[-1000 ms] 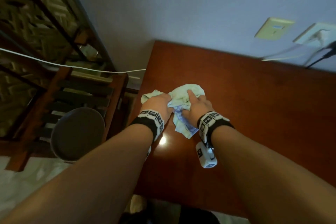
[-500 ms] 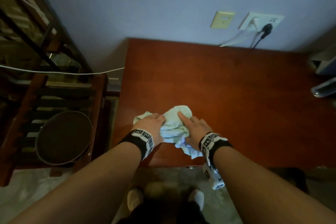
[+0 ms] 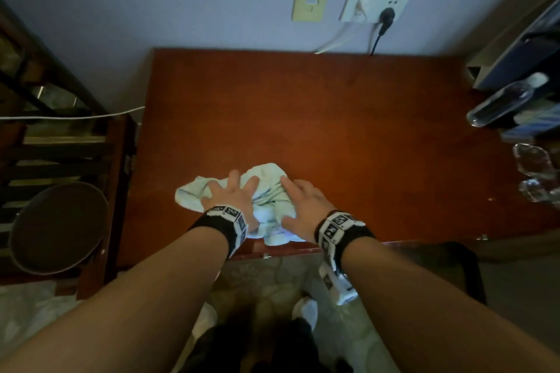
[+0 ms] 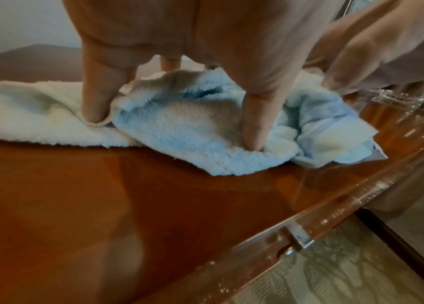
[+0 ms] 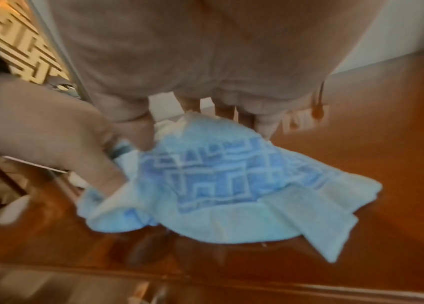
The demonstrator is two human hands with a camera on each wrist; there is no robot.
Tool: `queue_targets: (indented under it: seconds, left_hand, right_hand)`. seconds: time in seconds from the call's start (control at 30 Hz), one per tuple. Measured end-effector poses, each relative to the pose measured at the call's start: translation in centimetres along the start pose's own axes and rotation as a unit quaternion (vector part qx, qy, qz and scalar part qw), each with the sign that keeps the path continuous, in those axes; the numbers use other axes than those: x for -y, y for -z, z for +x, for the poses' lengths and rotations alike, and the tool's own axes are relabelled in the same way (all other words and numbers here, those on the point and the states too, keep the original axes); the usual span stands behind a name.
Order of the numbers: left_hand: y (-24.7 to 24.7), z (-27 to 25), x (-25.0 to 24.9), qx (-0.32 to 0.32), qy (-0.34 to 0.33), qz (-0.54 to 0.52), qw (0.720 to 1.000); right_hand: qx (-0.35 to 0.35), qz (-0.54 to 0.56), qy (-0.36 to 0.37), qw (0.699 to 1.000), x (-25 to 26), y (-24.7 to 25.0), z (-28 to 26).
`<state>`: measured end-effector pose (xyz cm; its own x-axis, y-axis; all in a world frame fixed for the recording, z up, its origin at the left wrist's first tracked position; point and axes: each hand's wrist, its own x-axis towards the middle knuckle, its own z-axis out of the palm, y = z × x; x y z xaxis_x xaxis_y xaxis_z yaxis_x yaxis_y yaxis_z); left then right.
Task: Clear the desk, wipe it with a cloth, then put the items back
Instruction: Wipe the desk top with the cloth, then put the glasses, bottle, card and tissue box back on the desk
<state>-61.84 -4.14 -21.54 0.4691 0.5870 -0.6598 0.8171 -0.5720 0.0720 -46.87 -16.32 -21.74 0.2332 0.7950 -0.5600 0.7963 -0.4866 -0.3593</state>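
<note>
- Clearing appears done: the desk [image 3: 333, 130] is lying bare across the centre of the head view; wiping is under way, returning the items remains.
- The left hand [image 3: 233, 195] and right hand [image 3: 303, 201] are pressing down with spread, fairly straight fingers on the crumpled cloth [image 3: 266, 182] at lower centre, near the front edge.
- A round bin [image 3: 57, 227] is sitting at lower left; contents cannot be told.
- A bottle [image 3: 503, 100] and glassware [image 3: 533, 160] are waiting at the right edge.

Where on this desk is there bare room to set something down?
The reddish-brown wooden desk is bare from the crumpled pale green and blue cloth back to the wall and rightward. Its right edge is crowded: a clear plastic bottle and glassware.
</note>
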Motion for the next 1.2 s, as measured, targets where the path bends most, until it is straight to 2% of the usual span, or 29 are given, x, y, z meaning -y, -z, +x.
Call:
queue_targets:
  seconds: [0.13,0.23,0.33,0.5,0.63,0.73,0.87,1.0,1.2]
  left_hand:
    - [-0.4,-0.1,-1.5,0.022,-0.023,0.022,0.999]
    - [-1.3,-0.1,-2.4,0.015,-0.047,0.038,0.998]
    - [-2.7,0.3,-3.6,0.01,-0.071,0.054,0.996]
    - [-3.0,-0.5,-6.3,0.027,-0.067,0.037,0.997]
    - [-1.8,-1.4,-6.6,0.044,-0.071,0.021,0.996]
    - [0.9,-2.1,-5.9,0.041,-0.053,-0.024,0.997]
    - [6.4,-3.1,-5.6,-0.001,0.0,-0.107,0.994]
    - [14.3,-5.9,-7.2,-0.104,0.007,-0.181,0.978]
    - [25.5,-10.9,-10.0,-0.23,-0.038,-0.275,0.933]
  right_hand:
    - [0.023,-0.011,0.022,0.999,0.0,-2.7,0.1]
    - [-0.008,-0.053,0.059,0.997,-2.4,-3.1,-0.4]
    - [0.014,-0.085,0.081,0.993,-5.1,-2.2,-1.0]
    - [0.02,-0.104,0.078,0.991,-8.0,-1.1,-1.4]
    - [0.029,-0.103,0.044,0.993,-7.9,0.1,-1.9]
    - [0.058,-0.071,0.022,0.996,-6.8,2.7,-2.3]
    - [0.056,0.003,0.028,0.998,-5.6,9.9,-3.2]
    - [-0.035,0.032,0.001,0.999,-5.1,17.7,-4.8]
    - [-0.133,0.045,-0.005,0.99,-3.6,27.5,-7.8]
